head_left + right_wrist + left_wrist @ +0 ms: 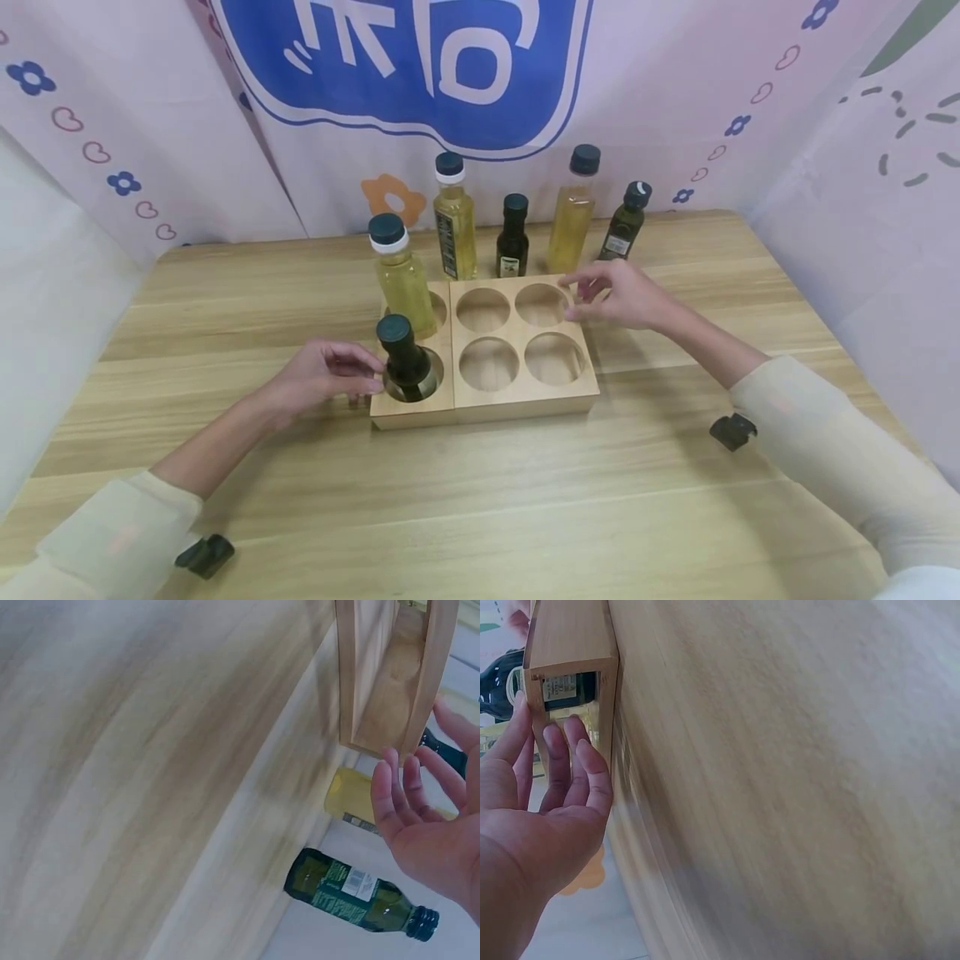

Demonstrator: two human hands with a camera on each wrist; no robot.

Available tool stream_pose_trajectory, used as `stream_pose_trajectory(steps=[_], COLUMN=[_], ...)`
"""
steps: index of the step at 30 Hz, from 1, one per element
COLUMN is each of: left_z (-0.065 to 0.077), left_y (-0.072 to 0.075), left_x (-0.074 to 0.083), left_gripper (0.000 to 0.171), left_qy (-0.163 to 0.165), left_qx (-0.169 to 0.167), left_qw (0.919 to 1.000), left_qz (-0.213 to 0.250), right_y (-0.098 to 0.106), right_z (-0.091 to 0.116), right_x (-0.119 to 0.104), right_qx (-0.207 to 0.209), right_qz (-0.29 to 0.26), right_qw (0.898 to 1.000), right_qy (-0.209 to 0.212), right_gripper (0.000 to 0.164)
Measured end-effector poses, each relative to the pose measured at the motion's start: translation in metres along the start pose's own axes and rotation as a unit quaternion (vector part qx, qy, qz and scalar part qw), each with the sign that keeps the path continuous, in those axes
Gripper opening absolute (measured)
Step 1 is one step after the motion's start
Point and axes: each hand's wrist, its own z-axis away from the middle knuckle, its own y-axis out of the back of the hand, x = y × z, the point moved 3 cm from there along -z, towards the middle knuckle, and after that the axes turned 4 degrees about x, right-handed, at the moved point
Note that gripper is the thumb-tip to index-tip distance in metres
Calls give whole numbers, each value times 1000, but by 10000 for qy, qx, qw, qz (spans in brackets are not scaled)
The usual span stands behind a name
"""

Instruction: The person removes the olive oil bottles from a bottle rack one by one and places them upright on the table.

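A wooden bottle holder (525,407) with round holes rests on the table, a seam dividing it into a two-hole and a four-hole part. In its left part stand a dark green bottle (406,355) at the front and a yellow oil bottle (406,287) behind. My left hand (318,379) holds the holder's left end, its thumb at the top board and its fingers by the open side in the left wrist view. At the back right corner, my right hand (618,296) has its fingers loosely spread, tips right at the edge.
Behind the holder stand two yellow oil bottles (459,229) and two small dark bottles, one (513,242) in the middle and one (625,229) at the right, close to my right hand. A printed cloth (652,92) hangs behind the wooden table (450,508).
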Motion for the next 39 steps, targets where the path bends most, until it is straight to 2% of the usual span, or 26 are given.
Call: stream_pose_trajectory(steps=[8, 16, 20, 25, 28, 34, 39], left_z=[-2, -3, -2, -4, -5, -7, -9], left_y=[1, 1, 1, 1, 2, 6, 10], left_x=[1, 2, 2, 1, 3, 13, 25], left_gripper=[22, 20, 21, 22, 25, 25, 25], left_qy=[38, -54, -146, -482, -616, -720, -1098], left_qx=[24, -33, -20, 38, 212, 693, 844], left_qw=[10000, 10000, 9999, 9986, 9975, 9939, 9902], left_qz=[-55, 35, -39, -198, -272, -475, -206], right_y=[-2, -4, -8, -13, -14, -13, -12], right_z=[1, 1, 2, 2, 2, 1, 0], right_x=[14, 21, 24, 27, 27, 26, 27], right_qx=[-101, -111, -40, -13, -13, -73, -129], right_qz=[-561, -1109, -1514, -2135, -2322, -2243, -2222], right_qw=[9984, 9934, 9873, 9744, 9695, 9707, 9706], right_qy=[43, -277, -481, -701, -787, -859, -914], right_gripper=[53, 55, 55, 57, 57, 57, 56])
